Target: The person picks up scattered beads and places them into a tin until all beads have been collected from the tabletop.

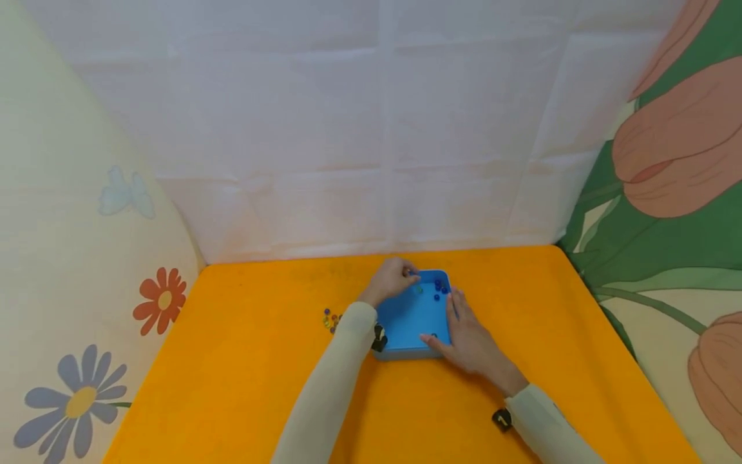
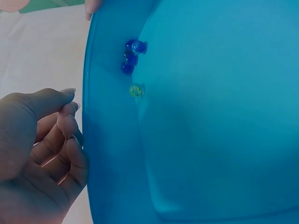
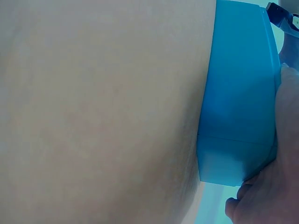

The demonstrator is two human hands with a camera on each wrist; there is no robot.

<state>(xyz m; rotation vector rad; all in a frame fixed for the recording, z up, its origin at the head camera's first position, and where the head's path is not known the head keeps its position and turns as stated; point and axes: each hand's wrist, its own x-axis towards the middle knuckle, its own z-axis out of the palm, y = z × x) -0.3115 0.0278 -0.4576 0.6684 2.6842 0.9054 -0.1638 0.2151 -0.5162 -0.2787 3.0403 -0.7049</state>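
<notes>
A shallow blue box (image 1: 406, 319) stands on the table between both hands. Several dark blue marbles (image 2: 131, 58) lie in its far right part, with one yellow-green marble (image 2: 136, 90) close by. My left hand (image 1: 394, 281) hovers at the far left rim, its fingers loosely bent and thumb tip near the forefinger. Nothing shows between those fingertips in the left wrist view. My right hand (image 1: 472, 341) holds the box at its near right corner, thumb over the rim and fingers along the right wall. A small dark spot beside that thumb is too small to identify.
Several loose marbles (image 1: 329, 320), some yellow, some dark, lie left of the box, partly covered by the left sleeve (image 1: 336, 380). The orange tabletop (image 1: 261, 361) meets a white sheet (image 1: 348, 129) behind and flowered cloths at both sides.
</notes>
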